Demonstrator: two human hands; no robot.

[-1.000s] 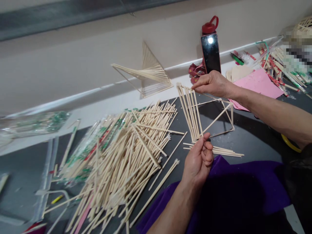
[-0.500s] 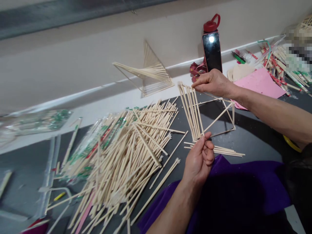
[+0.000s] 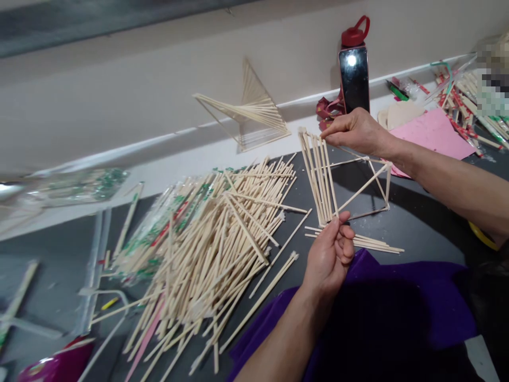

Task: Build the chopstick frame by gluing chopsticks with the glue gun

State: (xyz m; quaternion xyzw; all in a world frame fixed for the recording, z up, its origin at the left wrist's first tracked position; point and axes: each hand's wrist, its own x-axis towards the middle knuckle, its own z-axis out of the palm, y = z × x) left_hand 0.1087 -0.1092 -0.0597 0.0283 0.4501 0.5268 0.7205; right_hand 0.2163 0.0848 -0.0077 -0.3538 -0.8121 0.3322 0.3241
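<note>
A frame built of chopsticks (image 3: 363, 189) stands on the dark table in front of me, one side lined with several chopsticks set side by side. My left hand (image 3: 331, 252) pinches the lower end of the rightmost chopstick (image 3: 331, 178) in that row. At its upper end the fingertips of my right hand (image 3: 358, 131) are closed. The fingers partly hide both ends, so I cannot tell whether they touch the frame's rails. A few loose chopsticks (image 3: 369, 243) lie beside my left hand.
A big heap of chopsticks (image 3: 222, 239) covers the table's left middle, beside wrapped chopsticks (image 3: 159, 223). Behind it stands a twisted chopstick model (image 3: 258, 114). A phone (image 3: 354, 79) leans on a red-lidded bottle (image 3: 353, 36). Pink paper (image 3: 433, 135) lies at right.
The whole view has shifted slightly, so things appear a little further right and higher. Both hands keep their places on the chopstick at the frame.
</note>
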